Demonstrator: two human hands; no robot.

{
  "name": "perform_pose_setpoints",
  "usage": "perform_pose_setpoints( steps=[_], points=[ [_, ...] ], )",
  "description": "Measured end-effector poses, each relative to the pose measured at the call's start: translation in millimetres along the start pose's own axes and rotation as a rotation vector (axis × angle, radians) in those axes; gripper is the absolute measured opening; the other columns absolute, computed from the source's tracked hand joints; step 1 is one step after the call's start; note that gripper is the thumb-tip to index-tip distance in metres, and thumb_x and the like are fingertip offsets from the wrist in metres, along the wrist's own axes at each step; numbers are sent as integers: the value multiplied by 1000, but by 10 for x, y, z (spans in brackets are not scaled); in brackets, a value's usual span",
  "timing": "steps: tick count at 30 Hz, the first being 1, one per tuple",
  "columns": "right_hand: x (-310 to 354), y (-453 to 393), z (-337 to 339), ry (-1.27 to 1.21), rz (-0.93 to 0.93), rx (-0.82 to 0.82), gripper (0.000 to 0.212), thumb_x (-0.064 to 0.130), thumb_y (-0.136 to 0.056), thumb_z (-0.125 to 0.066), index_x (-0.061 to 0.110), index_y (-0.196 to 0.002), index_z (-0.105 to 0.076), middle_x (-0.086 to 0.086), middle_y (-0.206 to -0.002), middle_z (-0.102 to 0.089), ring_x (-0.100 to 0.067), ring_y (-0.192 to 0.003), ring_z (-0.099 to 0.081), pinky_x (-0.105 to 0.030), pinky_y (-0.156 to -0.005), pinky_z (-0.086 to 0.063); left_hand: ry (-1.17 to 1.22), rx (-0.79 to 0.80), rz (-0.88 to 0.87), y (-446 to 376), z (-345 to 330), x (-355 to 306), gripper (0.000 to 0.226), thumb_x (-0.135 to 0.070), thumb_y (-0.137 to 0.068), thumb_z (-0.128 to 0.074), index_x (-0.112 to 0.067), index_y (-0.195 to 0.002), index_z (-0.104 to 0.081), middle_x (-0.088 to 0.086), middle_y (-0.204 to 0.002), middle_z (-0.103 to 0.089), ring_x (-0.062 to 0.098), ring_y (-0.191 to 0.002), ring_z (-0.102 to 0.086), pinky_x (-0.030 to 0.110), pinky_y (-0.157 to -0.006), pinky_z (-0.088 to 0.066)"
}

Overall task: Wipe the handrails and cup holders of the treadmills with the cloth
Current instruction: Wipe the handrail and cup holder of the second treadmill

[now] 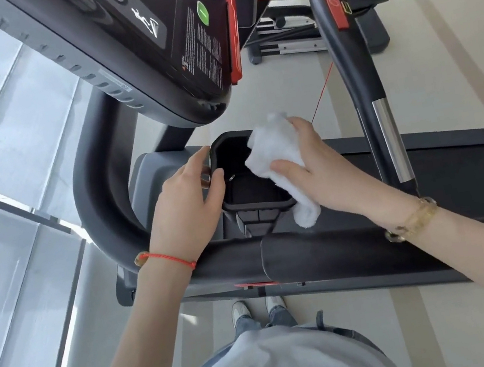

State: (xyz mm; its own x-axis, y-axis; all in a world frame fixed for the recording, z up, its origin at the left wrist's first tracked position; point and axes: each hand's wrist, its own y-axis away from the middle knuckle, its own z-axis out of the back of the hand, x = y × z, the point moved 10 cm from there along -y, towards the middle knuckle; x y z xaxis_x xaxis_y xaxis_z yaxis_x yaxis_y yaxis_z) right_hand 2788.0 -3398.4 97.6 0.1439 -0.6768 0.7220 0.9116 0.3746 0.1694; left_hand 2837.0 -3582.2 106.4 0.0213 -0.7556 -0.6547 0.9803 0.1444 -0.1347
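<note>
A black cup holder (239, 201) sits below the treadmill console, its dark pocket open to view. My right hand (321, 166) grips a white cloth (278, 157) and presses it against the holder's right rim, with a loose end of the cloth hanging below. My left hand (187, 202) rests on the holder's left rim, thumb hooked over the edge. A thick black handrail (311, 252) runs across in front of me under both wrists. A second handrail (357, 72) with a silver sensor strip rises at the right.
The console (177, 42) with red and green buttons overhangs the holder from above. A curved black upright (96, 189) stands at the left, beside a glass wall. The treadmill belt (457, 164) lies at the right. Another machine stands beyond, at the top right.
</note>
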Motion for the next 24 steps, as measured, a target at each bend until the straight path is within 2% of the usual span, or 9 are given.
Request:
perform_pose_setpoints(
  steps=[2,5,9,11,14,16,18,21,24],
  points=[
    [-47,110,-41,-58,-15,21,68,36,-98,-49,24,-150,-7,-2,-148,-33,-19,-120,-47,-30,-94,-40,-29,-1,5,-3,3,21,42,-36,-99,-49,-21,-138,-53,-3,-110,-69,13,-99,-65,26,-81,-48],
    [18,-31,-18,-4,11,-3,64,32,-99,-48,19,-150,-12,-4,-146,-34,-20,-120,-46,-28,-91,-37,-34,0,9,-12,-10,33,41,-37,-99,-48,-21,-136,-54,-4,-108,-69,13,-97,-64,22,-78,-45],
    [216,-365,34,171,145,37,49,32,-98,-51,19,-142,-34,-3,-133,-43,-19,-114,-46,-26,-86,-32,-30,-6,2,-15,-10,19,39,-35,-99,-49,-20,-134,-55,-5,-104,-69,13,-93,-65,23,-77,-46],
    [209,-364,52,138,193,52,47,34,-94,-57,27,-138,-41,2,-126,-48,-15,-112,-49,-23,-85,-32,-25,-16,-3,-20,-1,13,38,-34,-98,-50,-19,-133,-56,-3,-104,-69,17,-94,-65,27,-79,-49],
    [139,-258,154,-20,212,-9,51,35,-86,-67,46,-132,-48,15,-123,-54,-3,-110,-52,-12,-89,-35,-25,-32,-1,-10,12,-4,39,-35,-97,-50,-18,-132,-57,-5,-101,-67,17,-93,-65,29,-80,-51],
    [138,-250,151,-89,224,6,54,33,-84,-70,50,-130,-49,21,-124,-54,3,-113,-50,-13,-94,-37,-31,-38,4,-4,24,-17,39,-35,-97,-50,-19,-132,-58,-7,-98,-66,15,-91,-65,30,-79,-52],
    [180,-332,87,-88,245,64,52,27,-85,-69,44,-130,-49,20,-125,-54,1,-114,-50,-20,-95,-39,-34,-46,9,-4,38,-23,38,-33,-97,-52,-18,-131,-58,-4,-99,-69,18,-91,-66,35,-81,-55],
    [285,-506,-18,45,285,141,51,25,-86,-65,39,-131,-45,24,-123,-53,-1,-107,-50,-24,-85,-39,-25,-64,17,-7,64,-40,34,-31,-97,-54,-18,-127,-61,-3,-96,-71,19,-89,-67,37,-81,-56],
    [339,-637,-113,226,326,209,56,33,-86,-64,40,-135,-38,22,-132,-49,-9,-110,-50,-29,-82,-35,-24,-57,22,-12,61,-44,30,-30,-96,-54,-18,-121,-64,-4,-92,-71,16,-85,-67,39,-80,-56]
  ],
)
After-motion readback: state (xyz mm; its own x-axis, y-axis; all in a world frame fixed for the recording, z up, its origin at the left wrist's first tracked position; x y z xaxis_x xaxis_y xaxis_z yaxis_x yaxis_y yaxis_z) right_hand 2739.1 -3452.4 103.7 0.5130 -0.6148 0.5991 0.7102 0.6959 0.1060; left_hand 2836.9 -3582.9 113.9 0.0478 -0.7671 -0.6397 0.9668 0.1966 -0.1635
